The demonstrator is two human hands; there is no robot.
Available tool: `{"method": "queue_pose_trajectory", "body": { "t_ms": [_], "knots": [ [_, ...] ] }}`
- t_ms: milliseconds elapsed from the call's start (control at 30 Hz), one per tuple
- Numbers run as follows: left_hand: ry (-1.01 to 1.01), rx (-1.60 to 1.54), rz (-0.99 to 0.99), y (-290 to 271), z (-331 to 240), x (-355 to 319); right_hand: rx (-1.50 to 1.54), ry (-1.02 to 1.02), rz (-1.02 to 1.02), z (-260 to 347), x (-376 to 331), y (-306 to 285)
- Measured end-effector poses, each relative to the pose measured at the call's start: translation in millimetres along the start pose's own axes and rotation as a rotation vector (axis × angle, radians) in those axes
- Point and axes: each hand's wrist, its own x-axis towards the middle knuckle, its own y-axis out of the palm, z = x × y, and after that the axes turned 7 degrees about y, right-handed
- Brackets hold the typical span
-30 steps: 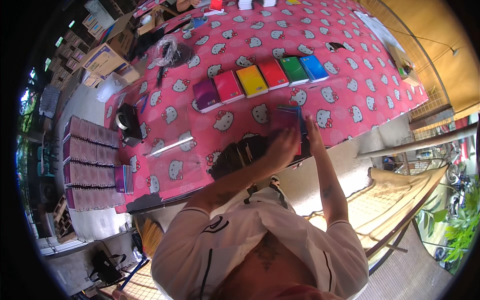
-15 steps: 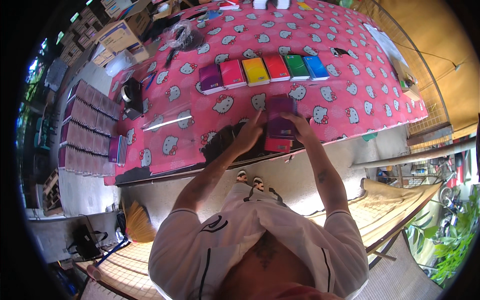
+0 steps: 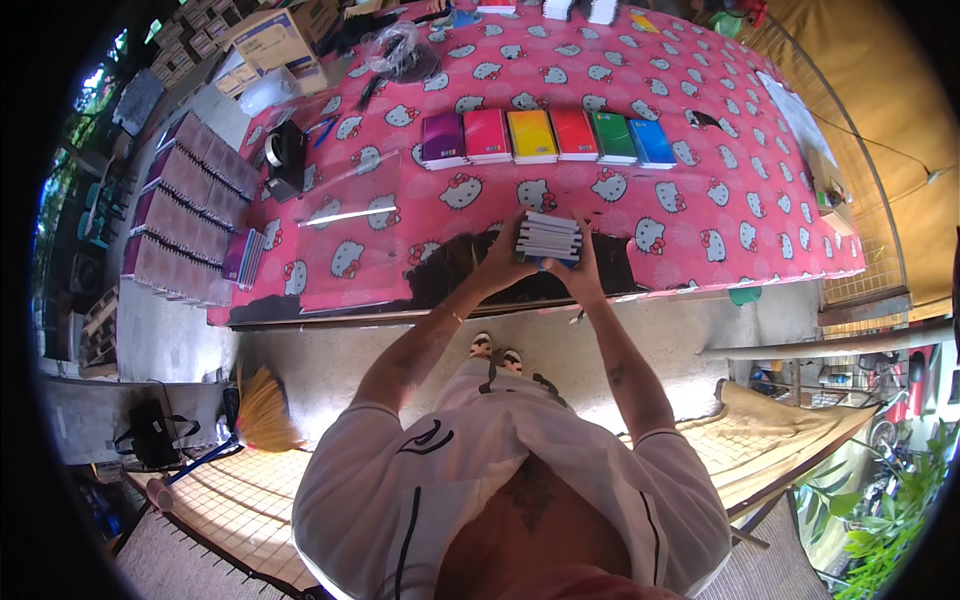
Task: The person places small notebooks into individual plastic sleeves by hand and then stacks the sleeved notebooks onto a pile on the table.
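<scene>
Between my two hands is a small stack of notebooks (image 3: 549,238), tipped so its white page edges face up. My left hand (image 3: 507,262) is closed around its left side. My right hand (image 3: 582,268) grips the right side, its thumb at the near edge by a bit of blue cover. Beyond the hands, small piles of spiral notebooks stand in a row: purple (image 3: 443,138), pink (image 3: 486,135), yellow (image 3: 531,135), red (image 3: 577,134), green (image 3: 614,136) and blue (image 3: 652,143).
A pink patterned cloth (image 3: 560,195) covers the table, with a dark bare patch (image 3: 440,280) at its near edge. Large notebook stacks (image 3: 185,225) stand at the left, near a black tape dispenser (image 3: 286,160). Cardboard boxes (image 3: 270,45) and a plastic bag (image 3: 400,55) are farther back.
The notebooks in my hands have turned from lying with a purple cover up to showing their page edges. My left hand, which had a finger pointing out, now grips the stack's side.
</scene>
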Motion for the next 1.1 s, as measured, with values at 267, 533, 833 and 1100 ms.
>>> {"method": "queue_pose_trajectory", "body": {
  "t_ms": [267,533,833,1100],
  "knots": [
    [-0.021,-0.082,0.052,-0.8,27.6,13.6,-0.01,-0.124,-0.047,-12.2,18.5,-7.0],
    [-0.018,0.476,0.255,-21.9,-25.6,35.0,-0.247,-0.074,-0.062,-11.9,24.0,-19.0],
    [0.338,1.2,0.446,14.6,-69.0,60.2,-0.256,-0.108,-0.038,-21.8,33.4,-26.2],
    [-0.04,0.884,0.114,-67.1,-87.2,19.0,-0.53,-0.113,0.132,50.4,51.1,52.7]
  ]
}}
